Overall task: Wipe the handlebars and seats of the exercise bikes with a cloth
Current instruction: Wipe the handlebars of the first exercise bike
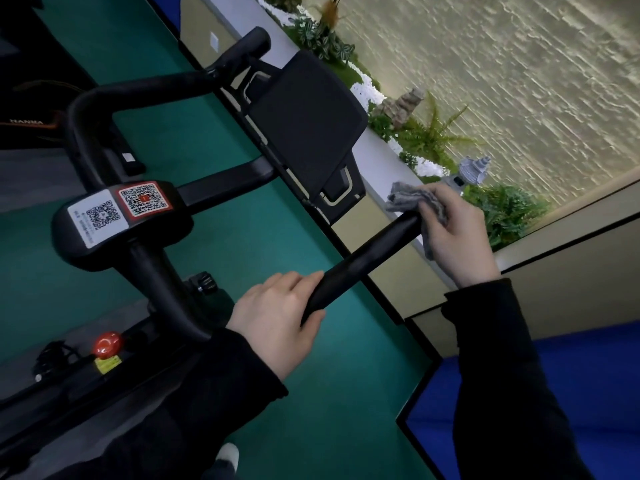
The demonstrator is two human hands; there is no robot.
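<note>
A black exercise bike fills the tilted head view. Its right handlebar arm (367, 256) runs diagonally from lower centre up to the right. My left hand (277, 317) grips the near part of that bar, fingers curled over it. At the bar's far tip my right hand (453, 237) holds a grey cloth (407, 197) wrapped against the end. The left handlebar loop (100, 102) curves at upper left. A black console screen (304, 119) stands behind the bars. No seat is in view.
QR-code stickers (117, 206) sit on the handlebar stem pad, a red knob (107, 342) on the frame below. Green floor lies under the bike. A planter ledge with ferns (433, 136) and a textured beige wall lie beyond; a blue mat (588, 393) is at lower right.
</note>
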